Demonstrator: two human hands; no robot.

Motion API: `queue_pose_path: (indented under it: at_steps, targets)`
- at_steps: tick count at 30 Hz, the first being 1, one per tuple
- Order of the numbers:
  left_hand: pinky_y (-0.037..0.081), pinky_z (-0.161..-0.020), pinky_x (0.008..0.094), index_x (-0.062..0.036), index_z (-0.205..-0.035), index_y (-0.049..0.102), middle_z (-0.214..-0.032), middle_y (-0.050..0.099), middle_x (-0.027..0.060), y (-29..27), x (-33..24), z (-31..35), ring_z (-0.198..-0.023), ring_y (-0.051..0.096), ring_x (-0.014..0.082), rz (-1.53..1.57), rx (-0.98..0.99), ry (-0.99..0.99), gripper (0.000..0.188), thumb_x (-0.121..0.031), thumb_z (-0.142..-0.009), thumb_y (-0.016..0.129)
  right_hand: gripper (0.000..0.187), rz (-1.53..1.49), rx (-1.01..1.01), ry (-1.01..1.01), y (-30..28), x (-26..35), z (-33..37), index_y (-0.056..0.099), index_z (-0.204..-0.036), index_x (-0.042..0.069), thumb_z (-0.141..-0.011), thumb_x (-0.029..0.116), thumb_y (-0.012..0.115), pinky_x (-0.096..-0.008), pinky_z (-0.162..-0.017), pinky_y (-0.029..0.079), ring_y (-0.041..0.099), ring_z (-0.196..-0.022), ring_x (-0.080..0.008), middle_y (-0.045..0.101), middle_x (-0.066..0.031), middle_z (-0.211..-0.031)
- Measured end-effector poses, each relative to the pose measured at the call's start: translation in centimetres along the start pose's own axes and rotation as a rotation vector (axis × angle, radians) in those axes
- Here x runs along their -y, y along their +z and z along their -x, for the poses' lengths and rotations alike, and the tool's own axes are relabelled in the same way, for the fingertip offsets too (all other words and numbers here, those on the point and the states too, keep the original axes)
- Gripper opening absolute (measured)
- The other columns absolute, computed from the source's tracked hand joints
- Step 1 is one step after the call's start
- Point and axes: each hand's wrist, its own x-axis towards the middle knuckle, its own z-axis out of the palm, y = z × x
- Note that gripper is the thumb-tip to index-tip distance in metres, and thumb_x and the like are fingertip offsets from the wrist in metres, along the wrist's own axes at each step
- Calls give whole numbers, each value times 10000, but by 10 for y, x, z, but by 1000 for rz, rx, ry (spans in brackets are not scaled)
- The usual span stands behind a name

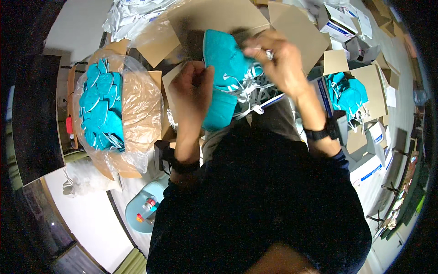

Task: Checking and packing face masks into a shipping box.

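Teal face masks with white straps lie in front of me, over an open cardboard box. The upper face mask [222, 52] lies partly over a lower teal mask [220, 111]. A tangle of white straps [253, 86] hangs at their right side. My left hand [193, 86] is closed at the masks' left edge, its fingers curled; what they grip is hidden. My right hand [277, 59], somewhat blurred, is closed in a pinch at the upper mask's right edge, with a bit of white showing between its fingers.
At left stands a plastic-lined carton [142, 107] holding many teal masks [100, 109]. Another box at right holds more masks [349, 95] with hanging straps. White-and-blue small boxes [337, 23] are piled at the far right. A light-blue stool [136, 212] carries a bottle.
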Motion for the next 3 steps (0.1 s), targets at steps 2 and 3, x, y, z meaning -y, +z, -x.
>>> queue_pose_path:
  at_steps: [2, 3]
  targets:
    - [429, -547, 251, -7, -798, 615, -638, 592, 46, 10, 1, -2, -587, 506, 68, 80, -13, -71, 129, -117, -817, 681, 202, -179, 114, 132, 9, 25, 10, 695, -888, 120, -758, 266, 745, -377, -790, 504, 646, -920, -272, 678, -76, -934]
    - [437, -555, 260, -11, -810, 627, -652, 606, 29, 11, -1, -2, -602, 510, 66, 33, -13, -63, 133, -133, -826, 678, 202, -184, 116, 134, 9, 26, 11, 695, -888, 120, -758, 266, 745, -377, -790, 504, 646, -920, -272, 678, -76, -934]
